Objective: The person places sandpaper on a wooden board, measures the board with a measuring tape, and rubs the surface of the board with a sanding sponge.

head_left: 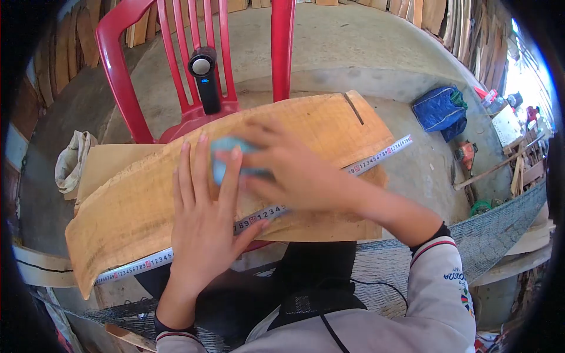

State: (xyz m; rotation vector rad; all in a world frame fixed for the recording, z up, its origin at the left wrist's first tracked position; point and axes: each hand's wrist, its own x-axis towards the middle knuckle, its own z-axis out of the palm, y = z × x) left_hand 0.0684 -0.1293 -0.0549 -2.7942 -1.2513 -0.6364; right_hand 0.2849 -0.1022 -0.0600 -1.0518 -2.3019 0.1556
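A long wooden board [123, 206] with a curved far edge lies across in front of me, above my lap. My left hand [203, 217] rests on the board, palm down and fingers stretched out. A blurred light-blue object [219, 172] is at its fingertips, partly covered by both hands; its kind cannot be made out. Smeared by motion, my right hand [279, 162] is over this object, with its fingers bent around it. A white measuring tape [144, 262] with black and red figures runs along the board's near side, passing under my hands.
Behind the board stands a red plastic chair [120, 65] with a black handheld device [206, 82] on it. A blue bag [438, 112] and an orange tool [466, 154] lie at right. Netting [500, 220] hangs around me. Planks [432, 15] lean along the wall.
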